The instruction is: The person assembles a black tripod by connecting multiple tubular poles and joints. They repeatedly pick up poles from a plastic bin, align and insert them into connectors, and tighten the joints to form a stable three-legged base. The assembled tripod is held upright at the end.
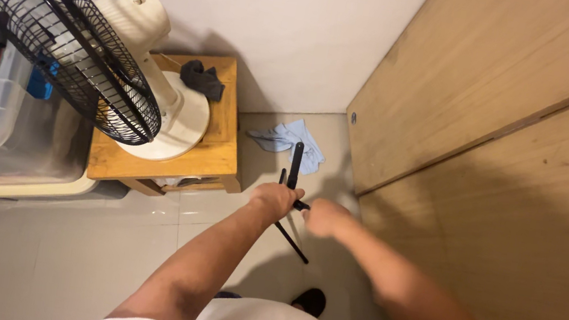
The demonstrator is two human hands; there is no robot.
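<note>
Above the pale tiled floor (56, 253), near a wooden stool (216, 157) carrying a fan (61, 33), the left hand (274, 198) is closed around a black tripod (295, 165), while the blurred right hand (325, 217) touches it, grip unclear.

Left hand (275, 198) grips black tripod (295, 165) (right hand (325, 217) beside).

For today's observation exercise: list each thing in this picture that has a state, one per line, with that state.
Black tripod stand: upright on the floor, legs partly spread.
Left hand: closed around the tripod.
Right hand: blurred, beside the tripod; grip unclear.
Black-caged white fan: tilted.
Dark cloth: crumpled on the wooden stool.
Pale blue cloth: rumpled on the floor.
</note>
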